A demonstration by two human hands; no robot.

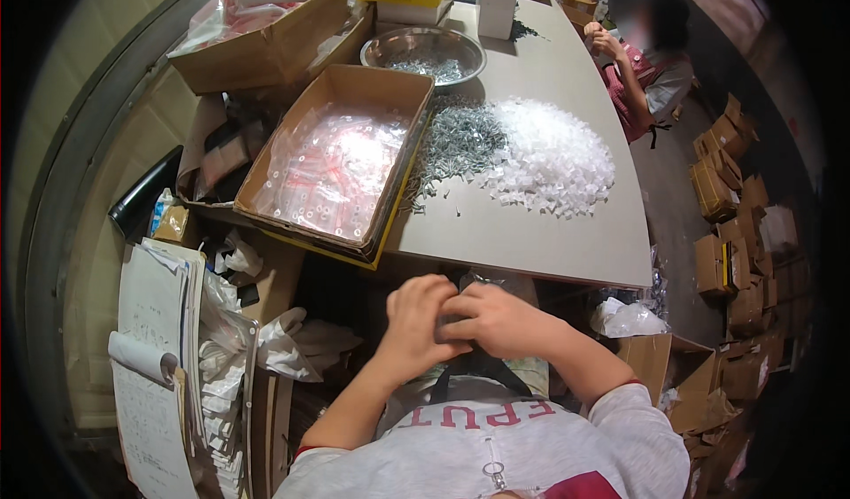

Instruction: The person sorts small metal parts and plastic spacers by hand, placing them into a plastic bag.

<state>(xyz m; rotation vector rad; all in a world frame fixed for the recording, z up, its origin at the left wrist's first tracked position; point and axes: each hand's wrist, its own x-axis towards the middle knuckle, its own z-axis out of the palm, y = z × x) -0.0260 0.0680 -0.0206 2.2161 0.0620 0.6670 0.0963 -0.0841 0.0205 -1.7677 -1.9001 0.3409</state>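
Observation:
In front of my body, just off the table's near edge, my left hand (416, 317) and my right hand (500, 320) meet with curled fingers. Whatever lies between their fingertips is hidden; a bit of clear film shows just beyond them, and I cannot tell if it is held. On the table (540, 247) past my hands lies a heap of grey metal screws or nails (456, 140). Touching it on the right is a pile of small white plastic pieces (553, 158). To the left, a cardboard box (257, 167) holds several clear bags (341, 167) with red edges and small round parts.
A steel bowl (376, 52) of metal pieces stands behind the heap. Another open box (235, 61) sits at the far left. Papers (146, 295) hang at my left. Another person (642, 83) is at the far right, beyond several cartons (717, 189) on the floor.

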